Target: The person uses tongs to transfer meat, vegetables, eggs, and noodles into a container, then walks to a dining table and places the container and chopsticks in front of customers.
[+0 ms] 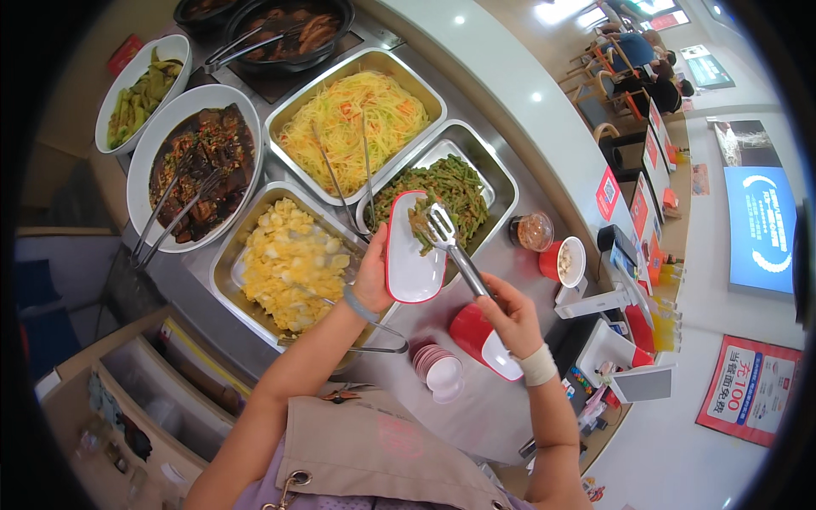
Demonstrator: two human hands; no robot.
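My left hand [375,273] grips the edge of a white oval dish with a red rim [414,280], held above the counter. Metal serving tongs [468,268] are in my right hand [512,313]; their slotted end lies over the upper part of the dish. Some cut green beans [421,223] sit in the dish at the tongs' tip. Behind it, a steel pan of green beans [462,185] is partly hidden by the dish. Below my right hand stands a stack of red-and-white dishes [475,331]. Left of that is a stack of small round saucers [440,366].
A pan of scrambled egg [287,268] and a pan of shredded vegetables [357,121], both with tongs, stand left. Beyond are a bowl of dark braised food [197,172] and a black pot [290,32]. A lidded tub [532,231] and red cup [562,260] stand right, by a raised ledge [510,83].
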